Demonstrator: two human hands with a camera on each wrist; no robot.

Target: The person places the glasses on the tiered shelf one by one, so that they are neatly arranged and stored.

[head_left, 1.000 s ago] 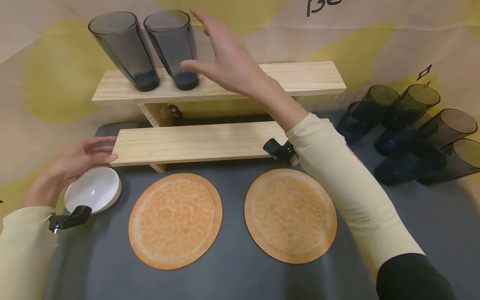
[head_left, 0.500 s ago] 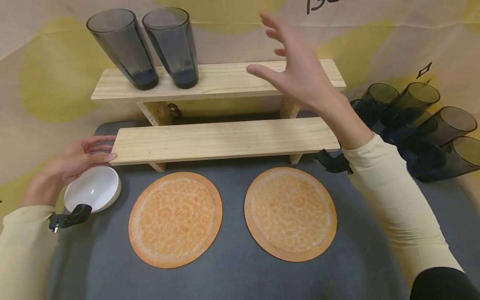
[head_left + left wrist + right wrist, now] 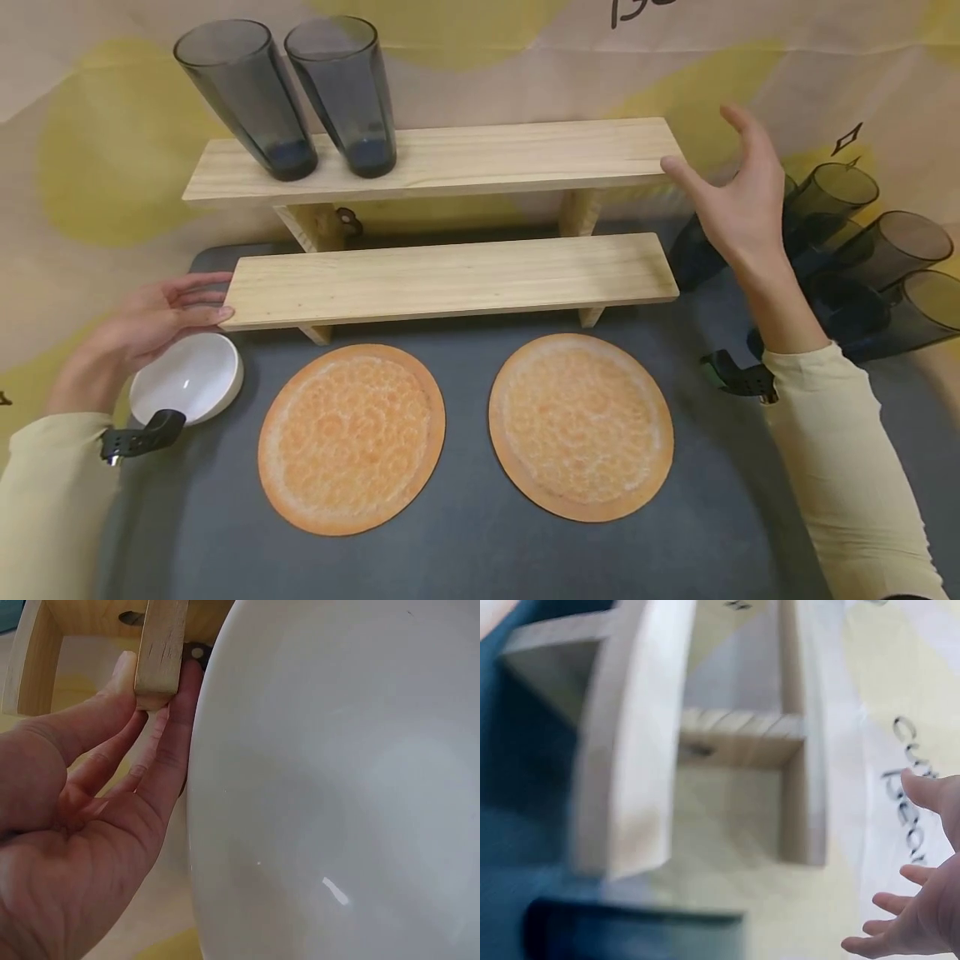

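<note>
My left hand [image 3: 161, 312] rests with straight fingers against the left end of the lower wooden shelf [image 3: 450, 275], just above a white bowl [image 3: 187, 379]; the left wrist view shows the fingers [image 3: 150, 742] touching the shelf end [image 3: 161, 652] beside the bowl [image 3: 337, 787]. My right hand [image 3: 738, 196] hovers open, fingers spread, in the air off the right end of the upper shelf [image 3: 450, 154], in front of several dark glasses [image 3: 862, 250] lying on their sides. Two dark glasses [image 3: 247, 92] [image 3: 345, 87] stand at the left of the upper shelf.
Two round orange mats [image 3: 351, 437] [image 3: 581, 425] lie side by side on the dark grey table mat [image 3: 480, 550] in front of the shelves. A beige and yellow cloth [image 3: 90, 150] hangs behind. In the blurred right wrist view both shelf ends [image 3: 637, 750] appear.
My right hand has swept from the two standing glasses rightward along the upper shelf to its right end, staying open. My left hand has not moved.
</note>
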